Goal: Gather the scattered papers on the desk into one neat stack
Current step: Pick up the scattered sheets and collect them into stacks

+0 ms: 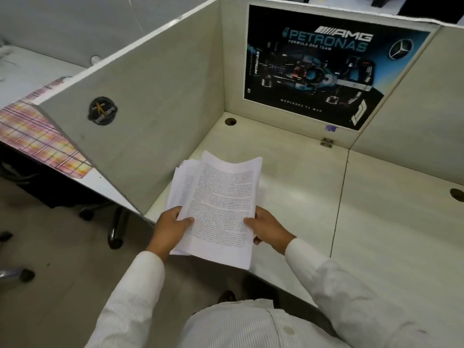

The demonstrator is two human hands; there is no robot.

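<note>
White printed paper sheets point(218, 207) are being held as a loose, uneven bundle above the front left corner of the pale cream desk point(301, 187) — the lower sheets are fanning out to the left. Both hands are gripping the near edge: the left hand point(173, 226) and the right hand point(266, 227) each closing thumb-on-top around the sheets.
</note>
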